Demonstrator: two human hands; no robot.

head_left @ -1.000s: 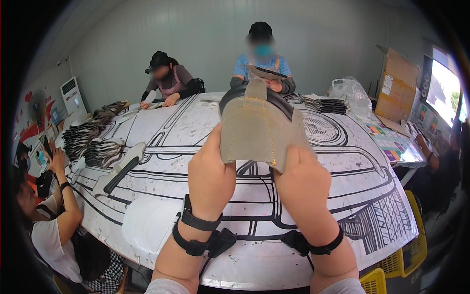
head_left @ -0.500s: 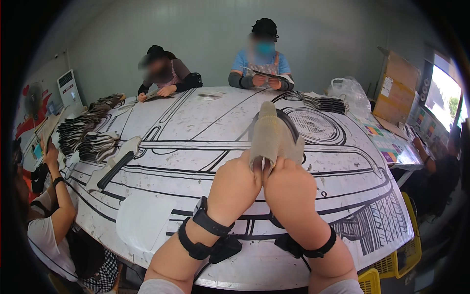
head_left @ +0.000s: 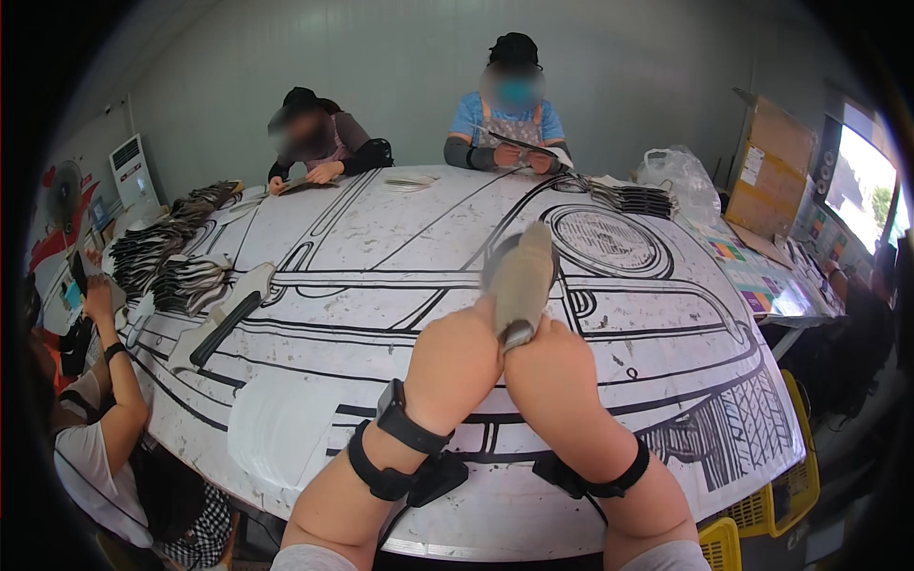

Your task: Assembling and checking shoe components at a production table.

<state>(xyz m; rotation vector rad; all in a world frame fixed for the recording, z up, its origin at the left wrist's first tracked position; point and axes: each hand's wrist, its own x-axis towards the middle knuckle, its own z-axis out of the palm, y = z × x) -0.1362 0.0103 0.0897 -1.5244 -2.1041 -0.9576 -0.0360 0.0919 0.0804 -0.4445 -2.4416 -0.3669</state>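
Above the middle of the table, a beige knitted work glove [head_left: 526, 276] with a dark side points away from me. My left hand [head_left: 460, 344] and my right hand [head_left: 550, 366] are closed close together on its near end. The fingertips are mostly hidden behind the fabric. To the left lies another pale glove with a black strip [head_left: 225, 322], flat on the table. Beyond it are piled several more pale and dark gloves [head_left: 190, 284].
The large table [head_left: 381, 333] has black line drawings. White rounded sheets [head_left: 281, 428] lie near its front left. Dark gloves [head_left: 633, 198] are stacked at the far right by a clear plastic bag [head_left: 681, 176]. Two people work across the table, another at left. Yellow baskets [head_left: 752, 514] stand below right.
The glove has turned in my hands, narrowing from a wide, open-ended view to a slimmer, tilted one. My right hand has shifted slightly left. The person at left has moved a hand.
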